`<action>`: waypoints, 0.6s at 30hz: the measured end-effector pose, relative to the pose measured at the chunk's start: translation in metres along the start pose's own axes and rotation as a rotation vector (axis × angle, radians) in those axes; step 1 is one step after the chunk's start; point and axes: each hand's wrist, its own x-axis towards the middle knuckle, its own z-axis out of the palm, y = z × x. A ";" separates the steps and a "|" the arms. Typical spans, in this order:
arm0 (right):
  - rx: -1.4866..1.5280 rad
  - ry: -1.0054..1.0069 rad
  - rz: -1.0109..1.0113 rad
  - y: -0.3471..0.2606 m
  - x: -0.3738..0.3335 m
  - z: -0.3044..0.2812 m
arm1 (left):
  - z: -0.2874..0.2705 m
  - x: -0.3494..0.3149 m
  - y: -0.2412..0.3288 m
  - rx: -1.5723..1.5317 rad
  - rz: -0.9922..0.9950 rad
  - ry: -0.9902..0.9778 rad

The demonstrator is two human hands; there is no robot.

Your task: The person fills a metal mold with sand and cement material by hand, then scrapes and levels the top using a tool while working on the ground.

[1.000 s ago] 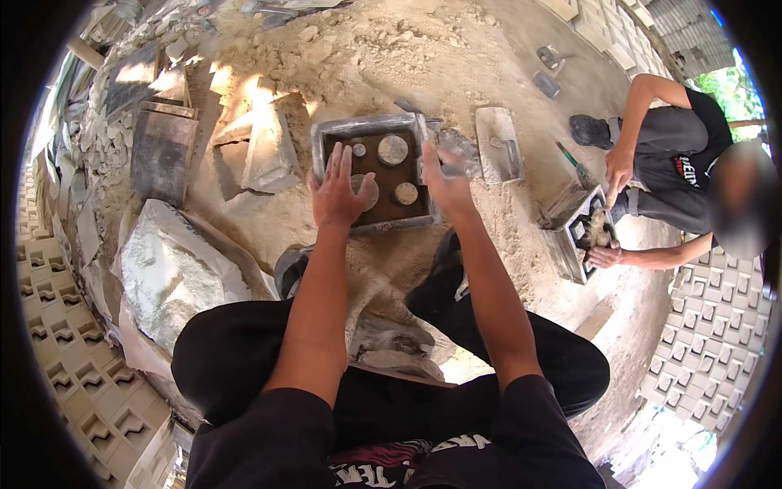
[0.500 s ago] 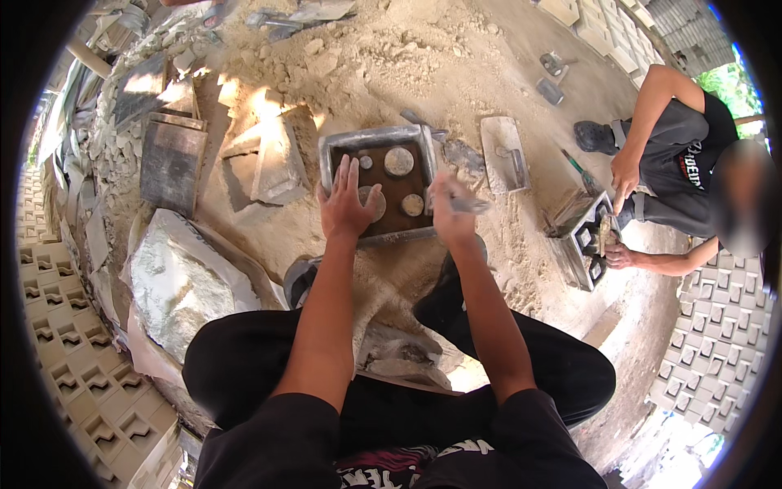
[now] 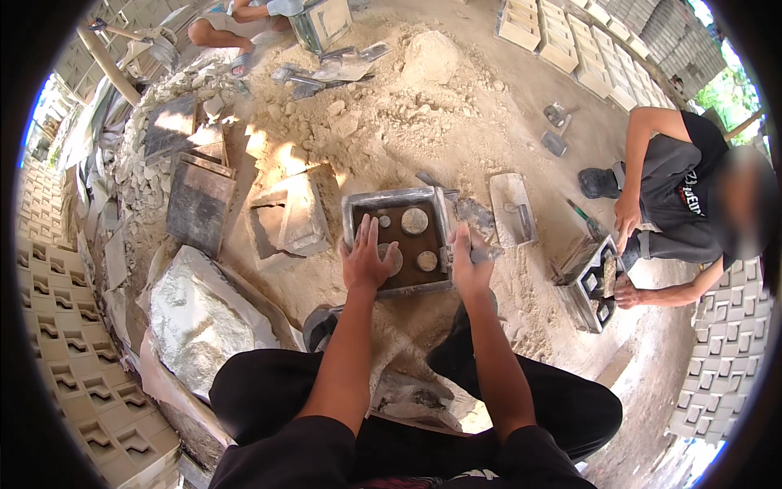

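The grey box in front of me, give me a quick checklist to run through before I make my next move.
1. Round discs in view inside the grey box: ok, four show, one partly covered by the left hand.
2. Inside of the box free of hands: not ok, the left hand reaches over its left side.
3. Right hand has its grip: ok, it is closed on a grey object.
4. Kind of object gripped: cannot tell, the hand hides much of it.
5. Co-worker's hands away from the box: ok, both are at a separate frame off to the right.
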 end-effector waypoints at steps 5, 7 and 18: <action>0.049 -0.013 0.006 0.019 0.006 0.005 | -0.004 -0.001 0.007 -0.008 -0.022 -0.049; 0.083 -0.001 -0.013 -0.007 0.004 0.005 | -0.007 -0.002 -0.001 -0.009 -0.035 -0.036; 0.170 0.016 -0.135 0.009 0.001 0.001 | -0.003 -0.002 0.002 -0.035 -0.010 -0.014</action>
